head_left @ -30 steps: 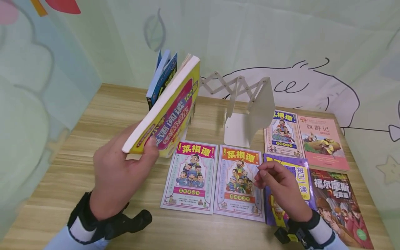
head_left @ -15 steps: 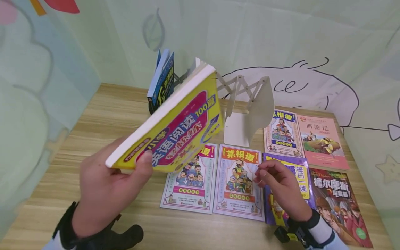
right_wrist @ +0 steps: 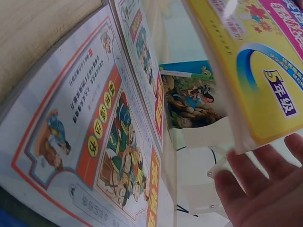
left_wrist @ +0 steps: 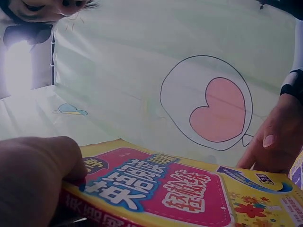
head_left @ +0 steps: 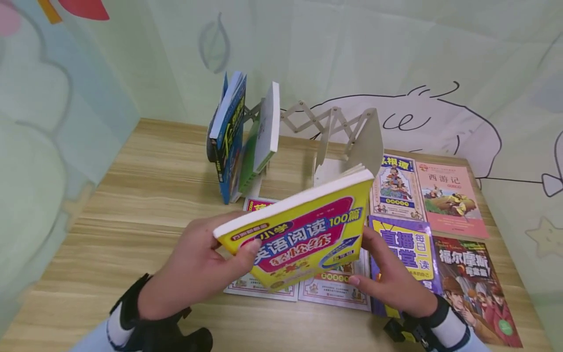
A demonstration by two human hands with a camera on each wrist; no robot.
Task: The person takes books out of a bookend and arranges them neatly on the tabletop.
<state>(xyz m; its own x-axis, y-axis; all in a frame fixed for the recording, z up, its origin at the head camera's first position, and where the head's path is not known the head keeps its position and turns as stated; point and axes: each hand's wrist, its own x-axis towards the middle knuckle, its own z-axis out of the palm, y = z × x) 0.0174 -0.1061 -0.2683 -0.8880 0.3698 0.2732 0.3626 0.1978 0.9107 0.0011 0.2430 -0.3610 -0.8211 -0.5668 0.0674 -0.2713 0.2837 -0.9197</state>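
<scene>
I have the yellow book (head_left: 303, 234) lifted over the table's (head_left: 145, 195) near edge. My left hand (head_left: 198, 266) pinches its spine corner, thumb on the cover; my right hand (head_left: 389, 276) steadies the far edge with straight, spread fingers. If the pinch slackens, I judge the book could tip onto the flat booklets (head_left: 334, 293) below.
</scene>
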